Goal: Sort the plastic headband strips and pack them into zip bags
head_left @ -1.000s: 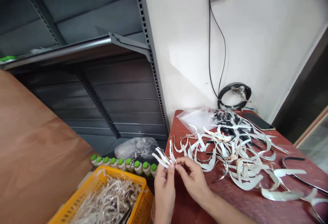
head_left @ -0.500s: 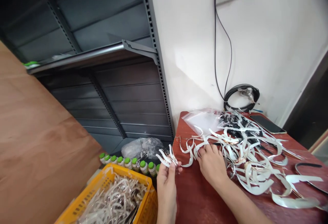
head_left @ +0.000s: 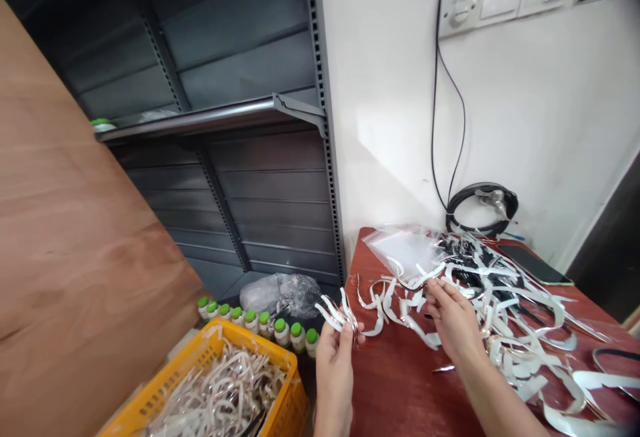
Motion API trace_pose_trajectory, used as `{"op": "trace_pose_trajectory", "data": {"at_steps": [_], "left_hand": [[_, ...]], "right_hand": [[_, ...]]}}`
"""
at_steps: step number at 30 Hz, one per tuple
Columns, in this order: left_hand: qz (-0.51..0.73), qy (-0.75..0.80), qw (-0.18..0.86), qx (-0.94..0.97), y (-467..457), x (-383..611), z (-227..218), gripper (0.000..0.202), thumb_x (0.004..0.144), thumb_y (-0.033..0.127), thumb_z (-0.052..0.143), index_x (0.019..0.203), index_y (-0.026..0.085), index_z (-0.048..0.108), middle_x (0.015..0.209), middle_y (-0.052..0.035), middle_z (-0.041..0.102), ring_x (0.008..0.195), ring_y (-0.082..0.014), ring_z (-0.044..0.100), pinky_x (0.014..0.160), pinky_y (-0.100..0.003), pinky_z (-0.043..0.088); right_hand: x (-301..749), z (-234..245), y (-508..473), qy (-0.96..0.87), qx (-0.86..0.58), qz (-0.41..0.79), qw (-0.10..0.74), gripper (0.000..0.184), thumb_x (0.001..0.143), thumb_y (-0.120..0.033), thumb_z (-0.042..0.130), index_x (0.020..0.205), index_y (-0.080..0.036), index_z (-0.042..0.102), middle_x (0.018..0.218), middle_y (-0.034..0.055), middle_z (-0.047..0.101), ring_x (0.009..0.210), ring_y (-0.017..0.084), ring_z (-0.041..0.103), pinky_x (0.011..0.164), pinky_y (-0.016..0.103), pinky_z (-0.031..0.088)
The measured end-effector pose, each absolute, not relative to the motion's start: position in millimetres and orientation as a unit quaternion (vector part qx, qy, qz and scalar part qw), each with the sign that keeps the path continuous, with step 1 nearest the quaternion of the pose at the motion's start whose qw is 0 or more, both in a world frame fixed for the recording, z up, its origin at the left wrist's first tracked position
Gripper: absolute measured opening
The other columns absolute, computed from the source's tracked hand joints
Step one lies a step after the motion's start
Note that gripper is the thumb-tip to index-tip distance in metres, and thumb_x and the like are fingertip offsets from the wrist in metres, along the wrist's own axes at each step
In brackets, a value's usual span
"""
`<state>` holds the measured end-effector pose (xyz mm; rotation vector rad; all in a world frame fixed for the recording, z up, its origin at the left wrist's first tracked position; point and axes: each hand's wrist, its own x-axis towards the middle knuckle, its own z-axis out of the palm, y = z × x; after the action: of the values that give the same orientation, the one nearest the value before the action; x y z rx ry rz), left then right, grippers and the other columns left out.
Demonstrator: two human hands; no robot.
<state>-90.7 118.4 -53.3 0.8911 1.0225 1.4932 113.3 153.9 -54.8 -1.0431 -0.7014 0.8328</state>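
My left hand (head_left: 336, 365) is raised at the left edge of the red table (head_left: 395, 383), fingers closed on a small bundle of white curved strips (head_left: 336, 313). My right hand (head_left: 455, 323) reaches into the big heap of white and metal curved strips (head_left: 500, 297) on the table, its fingers pinched on one strip (head_left: 417, 282) that rises from the heap toward the left.
A yellow crate (head_left: 280, 410) full of similar strips sits at the lower left. Behind it stand a row of green-capped bottles (head_left: 260, 320) and a crumpled plastic bag (head_left: 280, 292). A phone (head_left: 535, 263) and coiled black cable (head_left: 480, 207) lie by the wall. A brown board (head_left: 65, 243) leans at the left.
My right hand left the bundle, went into the heap and has moved right, now pinching one strip. My left hand keeps the bundle. The view has tilted up and shifted left.
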Motion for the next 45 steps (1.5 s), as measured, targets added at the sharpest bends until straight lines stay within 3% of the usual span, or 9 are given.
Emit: {"op": "trace_pose_trajectory", "data": {"at_steps": [4, 11, 20, 27, 34, 41, 45], "left_hand": [[0.625, 0.426, 0.540, 0.370, 119, -92, -54, 0.028, 0.076, 0.037, 0.065, 0.094, 0.016, 0.063, 0.083, -0.0044, 0.068, 0.071, -0.0137, 0.060, 0.072, -0.024, 0.045], [0.617, 0.352, 0.588, 0.386, 114, -95, -47, 0.021, 0.082, 0.032, 0.059, 0.094, 0.016, 0.062, 0.085, -0.0056, 0.067, 0.074, -0.0145, 0.059, 0.073, -0.027, 0.045], [0.574, 0.335, 0.576, 0.476, 102, -85, -36, 0.031, 0.083, 0.028, 0.057, 0.112, 0.018, 0.061, 0.113, -0.0092, 0.064, 0.103, -0.0225, 0.057, 0.089, -0.032, 0.043], [0.559, 0.345, 0.555, 0.510, 101, -78, -36, 0.033, 0.084, 0.029, 0.055, 0.115, 0.019, 0.059, 0.120, -0.0090, 0.061, 0.110, -0.0235, 0.055, 0.099, -0.034, 0.037], [0.544, 0.379, 0.492, 0.564, 100, -76, -36, 0.034, 0.087, 0.029, 0.050, 0.119, 0.020, 0.056, 0.124, -0.0090, 0.058, 0.112, -0.0225, 0.053, 0.099, -0.033, 0.038], [0.548, 0.415, 0.458, 0.563, 100, -80, -38, 0.031, 0.085, 0.031, 0.053, 0.112, 0.019, 0.060, 0.115, -0.0100, 0.062, 0.106, -0.0237, 0.056, 0.093, -0.032, 0.041], [0.640, 0.447, 0.448, 0.436, 113, -98, -43, 0.027, 0.083, 0.037, 0.055, 0.100, 0.017, 0.059, 0.095, -0.0069, 0.067, 0.087, -0.0192, 0.061, 0.082, -0.028, 0.045]], "right_hand": [[109, -51, 152, -0.238, -0.340, 0.487, 0.768, 0.027, 0.067, -0.035, 0.073, 0.071, -0.020, 0.051, 0.062, -0.0048, 0.047, 0.051, 0.008, 0.044, 0.038, 0.017, 0.029], [90, -55, 142, -0.332, -0.360, 0.567, 0.663, 0.029, 0.071, -0.040, 0.073, 0.074, -0.017, 0.056, 0.065, -0.0008, 0.056, 0.048, 0.007, 0.044, 0.039, 0.017, 0.026], [55, -62, 124, -0.488, -0.404, 0.510, 0.581, 0.028, 0.080, -0.044, 0.064, 0.079, -0.016, 0.061, 0.064, -0.0008, 0.057, 0.051, 0.009, 0.048, 0.047, 0.019, 0.035], [50, -68, 125, -0.471, -0.427, 0.467, 0.614, 0.027, 0.079, -0.043, 0.064, 0.083, -0.016, 0.064, 0.059, -0.0031, 0.048, 0.048, 0.007, 0.039, 0.045, 0.018, 0.033], [46, -61, 120, -0.526, -0.424, 0.427, 0.601, 0.024, 0.086, -0.041, 0.056, 0.084, -0.018, 0.063, 0.070, -0.0010, 0.051, 0.056, 0.011, 0.044, 0.052, 0.021, 0.037], [45, -59, 120, -0.608, -0.426, 0.324, 0.586, 0.023, 0.091, -0.035, 0.048, 0.094, -0.020, 0.065, 0.080, 0.0037, 0.056, 0.078, 0.018, 0.054, 0.071, 0.027, 0.044], [42, -66, 119, -0.698, -0.473, 0.229, 0.487, 0.024, 0.093, -0.026, 0.043, 0.107, -0.021, 0.062, 0.095, 0.0068, 0.058, 0.089, 0.020, 0.055, 0.081, 0.031, 0.044]]}}
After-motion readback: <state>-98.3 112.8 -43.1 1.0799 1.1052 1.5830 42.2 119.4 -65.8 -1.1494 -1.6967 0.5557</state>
